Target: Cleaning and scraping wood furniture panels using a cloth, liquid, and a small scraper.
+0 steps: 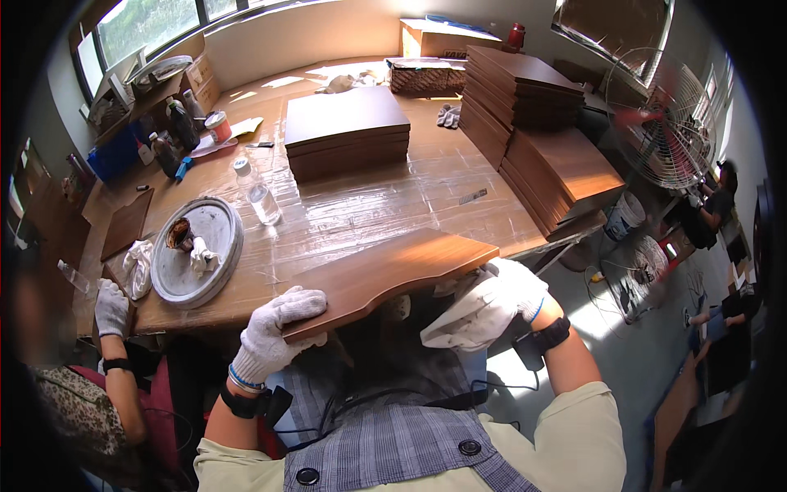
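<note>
A brown wooden board (393, 275) with a wavy near edge is held in front of me, at the table's front edge. My left hand (283, 324), in a white knit glove, is closed on the board's left end, thumb on top. At the other end, my right hand (520, 287), also gloved, is closed on a white cloth (467, 316) that hangs below the board's edge. Its fingers are partly hidden by the cloth and board. Beyond the board, a stack of brown boards (348, 135) stands on the table.
Taller board stacks (525, 98) stand at the right. To the left are a round grey tray (197, 283) with a stained cup and rag, and a clear bottle (261, 197). A co-worker's gloved hand (111, 307) is at far left. A fan (660, 119) stands right.
</note>
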{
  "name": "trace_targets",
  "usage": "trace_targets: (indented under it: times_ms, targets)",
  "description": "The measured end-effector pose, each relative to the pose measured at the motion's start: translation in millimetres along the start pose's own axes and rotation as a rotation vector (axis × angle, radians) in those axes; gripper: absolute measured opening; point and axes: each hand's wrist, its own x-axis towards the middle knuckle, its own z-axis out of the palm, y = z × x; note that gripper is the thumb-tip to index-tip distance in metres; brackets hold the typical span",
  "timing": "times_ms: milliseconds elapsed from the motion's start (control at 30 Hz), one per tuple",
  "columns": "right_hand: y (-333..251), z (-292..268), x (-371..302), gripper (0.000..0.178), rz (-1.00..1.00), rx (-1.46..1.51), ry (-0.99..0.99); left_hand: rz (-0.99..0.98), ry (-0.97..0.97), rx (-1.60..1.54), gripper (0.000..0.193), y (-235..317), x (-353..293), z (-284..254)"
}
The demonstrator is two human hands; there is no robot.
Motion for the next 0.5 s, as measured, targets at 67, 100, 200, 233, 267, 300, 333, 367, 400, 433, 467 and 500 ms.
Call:
trace_targets:
  times_ms: [67, 100, 200, 233, 267, 300, 333, 367, 400, 433, 467, 500]
  targets:
    - [-17, 20, -17, 0.035, 0.362, 0.358, -0.090, 0.075, -0.091, 0.203, 0.051, -3, -21, 12]
    - [-22, 21, -27, 0.031, 0.171, 0.122, -0.169, 0.146, -0.034, 0.172, 0.051, -16, -32, 23]
    - [18, 77, -56, 0.033, 0.671, 1.545, -0.022, -0.127, 0.163, 0.063, 0.094, -32, -80, 64]
    - [28, 89, -61, 0.033, 0.687, 1.548, -0.029, -0.143, 0.159, 0.059, 0.094, -37, -92, 72]
    - [42, 102, -67, 0.033, 0.769, 1.618, -0.059, -0.321, 0.160, -0.040, 0.103, -40, -101, 80]
    - [48, 109, -72, 0.033, 0.852, 1.686, -0.088, -0.499, 0.159, -0.141, 0.113, -40, -106, 84]
    - [51, 115, -78, 0.033, 0.866, 1.689, -0.086, -0.509, 0.151, -0.144, 0.113, -39, -108, 85]
    - [52, 118, -79, 0.031, 0.839, 1.763, -0.106, -0.603, 0.073, -0.333, 0.111, -34, -103, 82]
    - [53, 122, -81, 0.030, 0.809, 1.836, -0.124, -0.694, -0.008, -0.521, 0.110, -30, -101, 80]
    - [59, 128, -87, 0.029, 0.828, 1.830, -0.111, -0.695, 0.041, -0.920, 0.086, -24, -98, 84]
    - [53, 128, -85, 0.029, 0.830, 1.835, -0.119, -0.701, 0.046, -0.915, 0.086, -22, -98, 83]
    - [43, 123, -83, 0.029, 0.826, 1.820, -0.153, -0.753, 0.107, -1.106, 0.079, -21, -97, 82]
